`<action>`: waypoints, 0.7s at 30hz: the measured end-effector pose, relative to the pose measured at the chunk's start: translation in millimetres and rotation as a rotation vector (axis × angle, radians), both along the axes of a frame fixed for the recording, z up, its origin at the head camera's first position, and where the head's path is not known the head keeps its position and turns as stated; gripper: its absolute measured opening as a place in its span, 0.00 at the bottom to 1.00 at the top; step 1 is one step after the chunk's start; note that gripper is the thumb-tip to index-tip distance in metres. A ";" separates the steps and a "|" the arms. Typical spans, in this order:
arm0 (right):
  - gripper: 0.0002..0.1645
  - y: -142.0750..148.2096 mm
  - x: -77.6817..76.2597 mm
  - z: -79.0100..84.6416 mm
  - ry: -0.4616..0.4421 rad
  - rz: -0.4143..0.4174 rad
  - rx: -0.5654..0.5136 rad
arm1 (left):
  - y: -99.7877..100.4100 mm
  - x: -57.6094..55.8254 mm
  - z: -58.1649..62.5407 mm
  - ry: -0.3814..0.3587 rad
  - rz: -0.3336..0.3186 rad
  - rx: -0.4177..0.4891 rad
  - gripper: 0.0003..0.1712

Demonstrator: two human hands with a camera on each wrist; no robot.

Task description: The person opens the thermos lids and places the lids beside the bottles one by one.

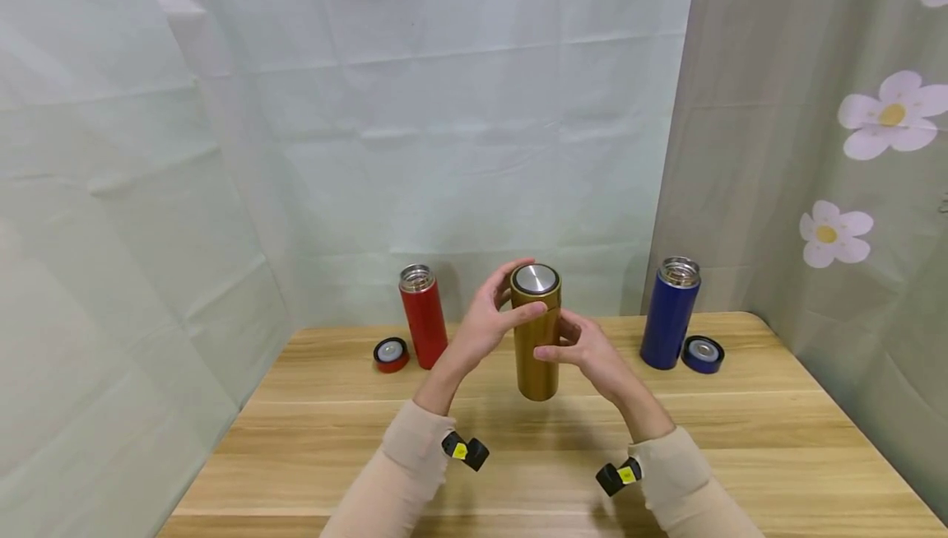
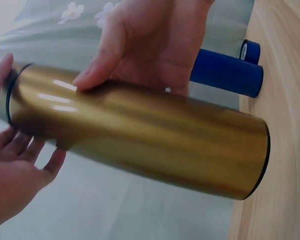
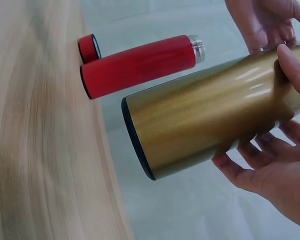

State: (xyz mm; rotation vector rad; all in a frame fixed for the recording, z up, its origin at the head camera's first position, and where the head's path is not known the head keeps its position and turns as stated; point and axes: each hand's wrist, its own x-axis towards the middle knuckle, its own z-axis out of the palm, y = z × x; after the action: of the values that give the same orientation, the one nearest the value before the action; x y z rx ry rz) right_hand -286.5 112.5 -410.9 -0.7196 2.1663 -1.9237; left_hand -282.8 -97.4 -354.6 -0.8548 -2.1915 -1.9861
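A gold thermos bottle (image 1: 536, 357) with a silver-topped lid (image 1: 536, 278) is held upright above the table in both hands. My left hand (image 1: 494, 308) grips it at the top, thumb across the front by the lid and fingers round the far side. Lower down, my right hand (image 1: 585, 350) grips the body from the right, its thumb on the front. In the left wrist view the gold bottle's base (image 2: 260, 162) is off the wood. The right wrist view shows the fingers of my right hand (image 3: 275, 175) curled along the bottle's side.
An open red bottle (image 1: 425, 320) stands at the back left, its red lid (image 1: 391, 354) lying beside it. At the back right stands an open blue bottle (image 1: 670, 316) next to its blue lid (image 1: 703, 354). Behind the wooden table (image 1: 333, 439) hangs a pale cloth (image 1: 474, 151).
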 end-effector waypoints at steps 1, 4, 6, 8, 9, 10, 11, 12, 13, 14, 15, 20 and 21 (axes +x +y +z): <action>0.38 0.6 0.1 0.3 0.002 0.006 0.001 | -2.1 -0.7 0.2 -0.005 -0.028 -0.002 0.41; 0.38 3.3 0.5 1.6 0.000 0.033 0.003 | -8.5 -3.1 1.3 -0.028 -0.116 0.007 0.41; 0.38 5.3 0.8 2.5 0.001 0.059 0.005 | -11.2 -4.2 2.1 -0.039 -0.157 0.003 0.39; 0.38 7.0 1.4 3.3 0.001 0.086 0.003 | -12.6 -4.6 2.8 -0.046 -0.186 -0.005 0.37; 0.38 7.6 1.7 3.5 0.004 0.099 0.002 | -12.9 -4.7 2.9 -0.046 -0.195 -0.009 0.37; 0.37 8.0 2.0 3.6 0.006 0.110 0.003 | -12.9 -4.8 2.7 -0.045 -0.203 -0.012 0.37; 0.37 8.4 2.2 3.7 0.008 0.118 0.003 | -12.6 -4.9 2.5 -0.042 -0.207 -0.013 0.36; 0.37 8.6 2.4 3.8 0.007 0.123 0.002 | -12.0 -5.0 2.3 -0.041 -0.209 -0.008 0.36; 0.37 8.7 2.4 3.9 0.006 0.127 0.000 | -11.3 -5.3 2.0 -0.040 -0.209 0.000 0.36; 0.37 8.7 2.4 3.9 0.005 0.126 -0.001 | -10.5 -5.4 1.8 -0.039 -0.206 0.008 0.36; 0.37 8.7 2.4 3.9 0.003 0.124 -0.001 | -9.8 -5.6 1.4 -0.039 -0.201 0.016 0.36; 0.37 8.1 1.4 3.4 0.001 0.101 -0.003 | -5.0 -5.1 0.4 -0.032 -0.147 0.054 0.37; 0.37 7.8 1.4 3.5 0.001 0.095 -0.005 | -4.0 -4.4 0.4 -0.026 -0.126 0.056 0.38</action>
State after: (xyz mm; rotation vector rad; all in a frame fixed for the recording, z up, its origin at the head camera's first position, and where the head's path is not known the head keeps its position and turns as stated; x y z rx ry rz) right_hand -285.1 120.3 -407.4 -0.8093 2.0881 -1.8826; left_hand -287.3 -101.3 -354.2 -0.9881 -2.1340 -2.1158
